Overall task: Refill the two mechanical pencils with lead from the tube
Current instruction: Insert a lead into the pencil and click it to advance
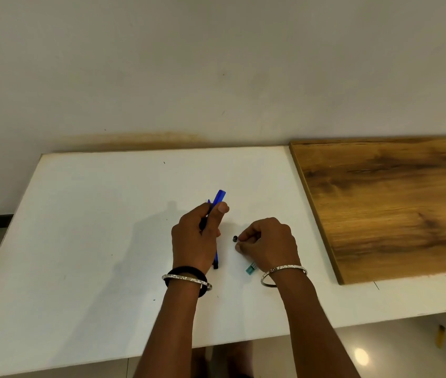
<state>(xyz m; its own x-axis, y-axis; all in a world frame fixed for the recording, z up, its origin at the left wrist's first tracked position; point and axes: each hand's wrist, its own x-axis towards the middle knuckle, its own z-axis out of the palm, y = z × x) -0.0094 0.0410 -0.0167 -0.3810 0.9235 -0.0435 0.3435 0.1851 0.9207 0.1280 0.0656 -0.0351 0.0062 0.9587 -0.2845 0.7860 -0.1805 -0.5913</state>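
My left hand (194, 238) is closed around a blue mechanical pencil (221, 197), whose upper end sticks out past my thumb and points away from me. The lower end of a second blue pencil (216, 260), with a black tip, shows on the white table just below that hand; the rest is hidden. My right hand (268, 244) pinches a small dark cap (235, 238) between thumb and forefinger, just right of the held pencil. A teal lead tube (251, 268) lies on the table beside my right wrist, partly hidden by it.
The white table (93, 227) stands against a pale wall. A brown wooden board (396, 205) lies on its right part, close to my right hand. The table's front edge runs just below my forearms, with floor beyond it.
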